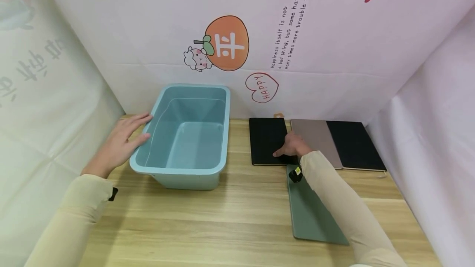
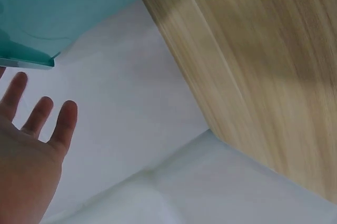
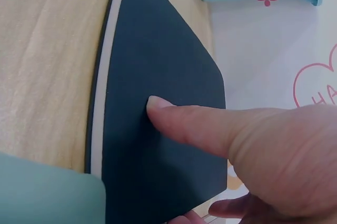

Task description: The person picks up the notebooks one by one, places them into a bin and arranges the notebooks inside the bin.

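My left hand (image 1: 119, 145) rests with fairly straight fingers at the left rim of a light blue plastic bin (image 1: 182, 171). In the left wrist view its fingertips lie close to the bin's edge. A black hardcover notebook (image 1: 266, 139) lies flat by the back wall. At its right edge my right hand (image 1: 295, 145) grips it: in the right wrist view the thumb (image 3: 184, 121) presses on the cover while the other fingers, partly hidden, sit at the edge. A flat green notebook or folder (image 1: 315, 213) lies under my right forearm.
Right of the black notebook lie a grey-brown notebook (image 1: 315, 139) and another black one (image 1: 356, 145), side by side against the wall. Printed white cloth (image 1: 326, 40) closes off the back and sides of the wooden table (image 1: 208, 226). Nothing shows inside the bin.
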`<control>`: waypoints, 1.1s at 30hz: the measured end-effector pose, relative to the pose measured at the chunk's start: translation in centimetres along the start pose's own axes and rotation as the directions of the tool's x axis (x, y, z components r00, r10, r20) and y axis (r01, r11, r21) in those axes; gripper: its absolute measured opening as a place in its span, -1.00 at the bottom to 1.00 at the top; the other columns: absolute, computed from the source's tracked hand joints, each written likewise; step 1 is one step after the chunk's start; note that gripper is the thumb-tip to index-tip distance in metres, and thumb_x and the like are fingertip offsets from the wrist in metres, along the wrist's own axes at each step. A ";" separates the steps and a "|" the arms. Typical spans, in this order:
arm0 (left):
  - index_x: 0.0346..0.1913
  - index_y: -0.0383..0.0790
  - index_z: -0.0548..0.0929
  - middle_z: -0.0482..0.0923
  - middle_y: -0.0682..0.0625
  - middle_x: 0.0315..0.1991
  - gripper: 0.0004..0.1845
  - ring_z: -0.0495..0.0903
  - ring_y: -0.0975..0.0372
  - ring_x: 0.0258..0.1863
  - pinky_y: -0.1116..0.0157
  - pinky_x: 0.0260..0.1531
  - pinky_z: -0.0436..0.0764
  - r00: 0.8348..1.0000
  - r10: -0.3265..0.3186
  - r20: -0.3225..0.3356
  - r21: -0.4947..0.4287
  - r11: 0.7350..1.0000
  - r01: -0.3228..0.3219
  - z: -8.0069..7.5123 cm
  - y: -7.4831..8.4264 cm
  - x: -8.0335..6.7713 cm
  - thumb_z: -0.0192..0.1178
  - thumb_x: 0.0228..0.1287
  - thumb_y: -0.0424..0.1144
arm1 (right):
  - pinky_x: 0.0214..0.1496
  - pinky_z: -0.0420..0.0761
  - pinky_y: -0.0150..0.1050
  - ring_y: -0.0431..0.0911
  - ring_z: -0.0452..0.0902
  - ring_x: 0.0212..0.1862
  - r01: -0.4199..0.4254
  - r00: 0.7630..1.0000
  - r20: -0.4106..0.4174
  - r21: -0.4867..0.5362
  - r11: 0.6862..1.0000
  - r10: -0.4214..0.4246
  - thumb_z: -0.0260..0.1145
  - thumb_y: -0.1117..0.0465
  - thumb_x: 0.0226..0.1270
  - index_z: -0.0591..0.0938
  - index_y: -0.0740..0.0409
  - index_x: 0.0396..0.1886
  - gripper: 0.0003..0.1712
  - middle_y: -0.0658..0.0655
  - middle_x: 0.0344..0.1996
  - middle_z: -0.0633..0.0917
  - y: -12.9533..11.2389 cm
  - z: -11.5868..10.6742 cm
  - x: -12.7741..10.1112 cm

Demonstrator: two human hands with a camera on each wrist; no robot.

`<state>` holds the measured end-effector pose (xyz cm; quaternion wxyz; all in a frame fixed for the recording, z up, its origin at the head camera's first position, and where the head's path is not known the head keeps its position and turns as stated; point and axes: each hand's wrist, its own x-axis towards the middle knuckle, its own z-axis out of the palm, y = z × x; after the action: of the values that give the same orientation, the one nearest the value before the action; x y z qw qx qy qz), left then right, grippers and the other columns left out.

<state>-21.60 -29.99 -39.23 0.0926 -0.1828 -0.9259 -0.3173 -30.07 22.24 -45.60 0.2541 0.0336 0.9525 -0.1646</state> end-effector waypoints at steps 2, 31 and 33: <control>0.54 -0.03 0.35 0.23 -0.16 0.58 -0.41 0.11 -0.23 0.53 -0.36 0.40 0.07 1.000 0.007 -0.007 -0.013 1.000 -0.007 0.1 0.0 0.0 0.14 0.52 -0.11 | 0.37 0.50 0.09 0.32 0.34 0.40 -0.003 1.000 0.011 -0.004 1.000 0.003 0.51 -0.12 0.22 0.02 0.56 0.53 0.26 0.55 0.48 0.23 -0.1 -0.2 0.0; 0.58 0.14 0.26 0.09 0.01 0.65 -0.40 0.01 -0.11 0.59 -0.32 0.36 0.17 0.995 -0.085 0.047 -0.176 0.980 0.092 0.8 -0.2 -0.1 0.09 0.56 -0.13 | 0.49 0.35 0.19 0.46 0.10 0.51 -0.077 0.997 0.004 -0.032 0.997 0.077 0.45 -0.27 0.23 -0.13 0.58 0.56 0.40 0.65 0.50 0.11 -1.1 0.5 0.3; 0.58 0.14 0.26 0.09 0.01 0.64 -0.40 0.02 -0.11 0.59 -0.30 0.35 0.17 0.996 -0.085 0.042 -0.178 0.980 0.091 0.8 -0.4 -0.2 0.08 0.57 -0.14 | 0.53 0.29 0.21 0.48 0.03 0.54 -0.072 0.997 -0.004 -0.018 0.997 0.072 0.43 -0.28 0.25 -0.19 0.57 0.56 0.42 0.65 0.52 0.06 -1.1 0.7 0.4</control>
<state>-21.66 -29.82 -40.15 0.0458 -0.1548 -0.9022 -0.4000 -30.22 20.94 -46.05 0.2585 0.0660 0.9526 -0.1464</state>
